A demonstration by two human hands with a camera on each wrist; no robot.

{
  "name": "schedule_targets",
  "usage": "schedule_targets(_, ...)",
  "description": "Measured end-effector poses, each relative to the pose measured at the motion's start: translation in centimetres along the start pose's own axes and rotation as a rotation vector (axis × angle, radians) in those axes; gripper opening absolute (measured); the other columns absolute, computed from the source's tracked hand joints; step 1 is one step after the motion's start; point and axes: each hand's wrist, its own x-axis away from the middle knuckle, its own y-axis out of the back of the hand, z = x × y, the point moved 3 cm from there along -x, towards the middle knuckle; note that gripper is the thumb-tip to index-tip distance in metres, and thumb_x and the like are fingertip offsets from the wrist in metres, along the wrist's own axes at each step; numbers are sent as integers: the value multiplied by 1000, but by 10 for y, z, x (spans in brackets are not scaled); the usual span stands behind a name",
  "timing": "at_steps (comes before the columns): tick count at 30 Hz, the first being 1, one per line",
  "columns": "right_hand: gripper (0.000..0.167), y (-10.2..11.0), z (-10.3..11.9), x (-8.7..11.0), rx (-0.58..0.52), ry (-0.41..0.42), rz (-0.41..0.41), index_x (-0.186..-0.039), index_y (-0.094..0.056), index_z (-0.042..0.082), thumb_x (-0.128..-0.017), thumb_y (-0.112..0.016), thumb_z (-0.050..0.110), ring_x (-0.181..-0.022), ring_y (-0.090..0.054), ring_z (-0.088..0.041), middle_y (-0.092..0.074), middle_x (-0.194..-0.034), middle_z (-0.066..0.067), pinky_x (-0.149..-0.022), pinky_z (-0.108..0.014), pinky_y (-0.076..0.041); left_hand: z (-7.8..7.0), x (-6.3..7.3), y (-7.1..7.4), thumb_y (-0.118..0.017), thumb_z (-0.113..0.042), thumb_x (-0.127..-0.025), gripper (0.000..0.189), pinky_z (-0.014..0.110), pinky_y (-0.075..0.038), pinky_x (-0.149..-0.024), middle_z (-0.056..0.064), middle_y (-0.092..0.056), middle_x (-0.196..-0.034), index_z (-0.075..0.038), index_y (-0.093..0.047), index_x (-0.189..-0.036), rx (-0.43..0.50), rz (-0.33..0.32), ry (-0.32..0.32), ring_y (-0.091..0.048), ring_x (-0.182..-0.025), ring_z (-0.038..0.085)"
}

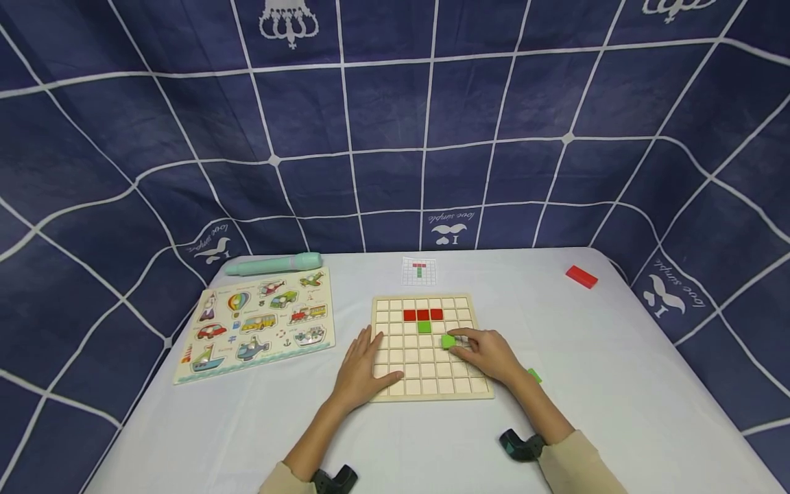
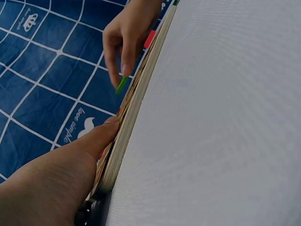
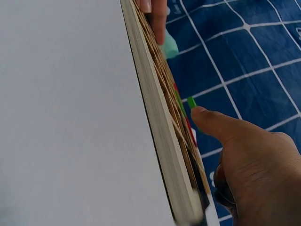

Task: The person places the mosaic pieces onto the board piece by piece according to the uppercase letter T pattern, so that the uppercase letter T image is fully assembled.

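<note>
A wooden grid board (image 1: 395, 387) lies on the white table. Three red square tiles (image 1: 422, 315) form a row in its upper part, with one green tile (image 1: 424, 327) below the middle one. My right hand (image 1: 490, 353) pinches another green tile (image 1: 448, 342) between thumb and fingers over the right half of the board. In the right wrist view this green tile (image 3: 191, 102) shows at the thumb tip, above the board's surface. My left hand (image 1: 361, 374) rests on the board's left edge with fingers straight and thumb spread along the lower left.
Behind the board lies a small pattern card (image 1: 420, 272) with a red and green T. A picture puzzle (image 1: 265, 363) and a mint-green tube (image 1: 274, 264) are at left. A red block (image 1: 581, 276) lies far right; a green piece (image 1: 534, 375) sits by my right wrist.
</note>
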Motion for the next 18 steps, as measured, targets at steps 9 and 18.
schedule_targets(9,33,-23,16,-22,-20,13,21,-110,-69,20,-82,-68,38,-40,-25,-1,-34,-44,14,-40,-21,-27,0,0,0,-66,-59,-74,94,43,-12,-111,23,-21,-148,0,-35,-141,-7,7,10,-14,-138,31)
schedule_targets(18,34,-30,20,-26,-16,15,41,-110,-68,19,-83,-67,39,-40,-24,-2,-33,-44,13,-39,-20,-26,1,0,-1,-65,-60,-75,94,44,-13,-111,22,-20,-148,-1,-35,-141,-14,14,10,-14,-138,31)
